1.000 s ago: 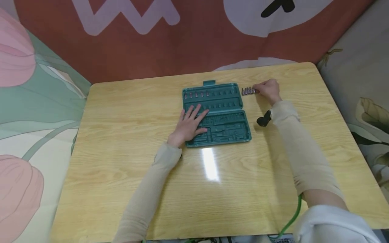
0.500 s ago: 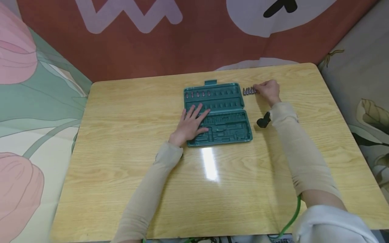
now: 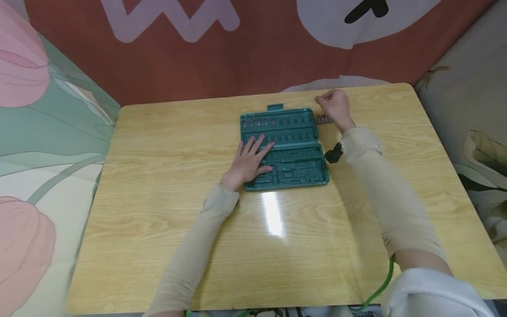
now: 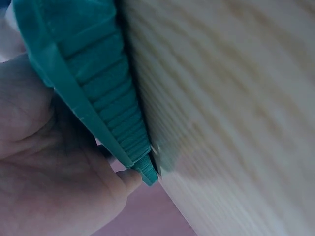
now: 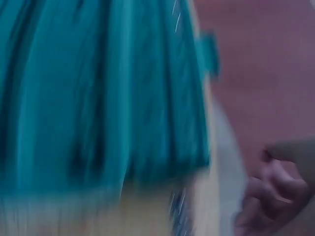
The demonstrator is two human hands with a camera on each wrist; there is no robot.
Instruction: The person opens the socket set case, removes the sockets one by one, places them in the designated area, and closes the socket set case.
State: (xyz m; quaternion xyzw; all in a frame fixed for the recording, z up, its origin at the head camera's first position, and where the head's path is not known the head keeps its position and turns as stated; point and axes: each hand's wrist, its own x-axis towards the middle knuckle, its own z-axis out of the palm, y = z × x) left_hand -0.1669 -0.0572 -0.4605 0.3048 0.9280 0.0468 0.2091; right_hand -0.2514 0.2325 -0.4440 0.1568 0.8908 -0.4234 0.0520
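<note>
The teal case (image 3: pixel 299 164) is touched by the spread left hand (image 3: pixel 244 166); near it, the right hand (image 3: pixel 336 107) is curled, contents indiscernible.

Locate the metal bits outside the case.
In the head view, the row of bits is on the table, just right of the green case, beside its far half, near the right hand.
</note>
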